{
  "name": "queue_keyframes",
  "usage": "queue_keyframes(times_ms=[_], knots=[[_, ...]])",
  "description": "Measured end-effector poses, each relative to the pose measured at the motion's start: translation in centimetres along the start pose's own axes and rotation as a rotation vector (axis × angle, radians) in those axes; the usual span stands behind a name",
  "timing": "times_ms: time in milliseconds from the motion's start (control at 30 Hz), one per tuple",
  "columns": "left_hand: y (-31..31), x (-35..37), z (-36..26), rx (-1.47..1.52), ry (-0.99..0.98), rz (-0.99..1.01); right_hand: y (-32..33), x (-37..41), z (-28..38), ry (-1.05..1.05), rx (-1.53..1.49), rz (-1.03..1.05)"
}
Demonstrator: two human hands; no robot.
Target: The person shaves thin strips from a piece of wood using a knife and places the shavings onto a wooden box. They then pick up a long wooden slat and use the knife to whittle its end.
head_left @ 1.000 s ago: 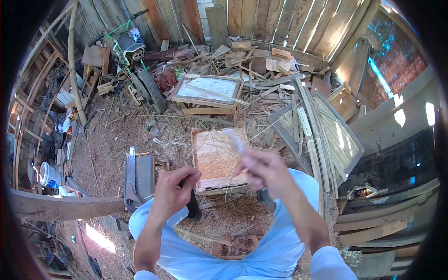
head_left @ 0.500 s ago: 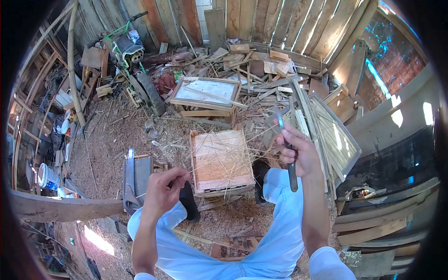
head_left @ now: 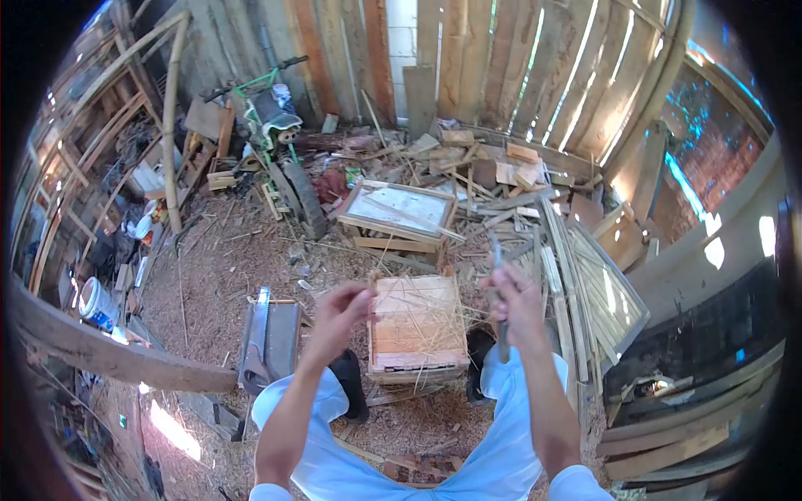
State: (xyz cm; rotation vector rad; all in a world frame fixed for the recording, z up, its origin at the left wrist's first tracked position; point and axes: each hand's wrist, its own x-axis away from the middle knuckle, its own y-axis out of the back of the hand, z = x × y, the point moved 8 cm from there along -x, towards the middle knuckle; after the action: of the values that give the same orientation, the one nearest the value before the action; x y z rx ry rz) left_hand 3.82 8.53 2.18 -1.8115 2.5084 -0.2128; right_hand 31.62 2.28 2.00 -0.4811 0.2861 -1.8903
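My right hand (head_left: 520,307) is closed round a knife (head_left: 503,341); its dark handle points down and its blade up and away from me. My left hand (head_left: 341,313) is held in a pinch over the left edge of a wooden box (head_left: 413,361). Whatever is between those fingertips is too thin or blurred to make out. Thin pale strips (head_left: 430,321) lie scattered across the box top, which stands on the ground between my feet. The knife is above and to the right of the box, apart from it.
A handsaw (head_left: 261,321) lies on a dark framed panel (head_left: 284,330) to my left. Beyond the box sits a white framed panel (head_left: 397,204) before a heap of scrap wood (head_left: 501,167). A motorbike (head_left: 284,159) stands back left. Shavings (head_left: 217,267) cover the ground.
The view has shifted, so the surroundings appear further right and lower. My left hand has risen to the box's upper left edge. My right hand, still holding the knife, has moved lower, nearer the box.
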Motion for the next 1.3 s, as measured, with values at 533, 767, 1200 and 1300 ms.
queue_keyframes(times_ms=[533,767,1200,1300], knots=[[0.3,-2.0,-0.6,0.048,-0.243,-0.082,-8.6,2.4,-7.4,0.104,0.592,0.217],[1.2,-1.3,0.1,0.084,-0.202,-0.069,-10.5,3.2,-6.9,0.407,0.682,0.249],[4.2,-1.5,-0.4,0.115,-0.239,-0.155,-8.2,2.7,-11.5,0.081,0.919,0.402],[7.1,-2.1,-1.2,0.165,-0.315,-0.215,-7.4,3.6,-12.7,-0.119,1.004,0.501]])
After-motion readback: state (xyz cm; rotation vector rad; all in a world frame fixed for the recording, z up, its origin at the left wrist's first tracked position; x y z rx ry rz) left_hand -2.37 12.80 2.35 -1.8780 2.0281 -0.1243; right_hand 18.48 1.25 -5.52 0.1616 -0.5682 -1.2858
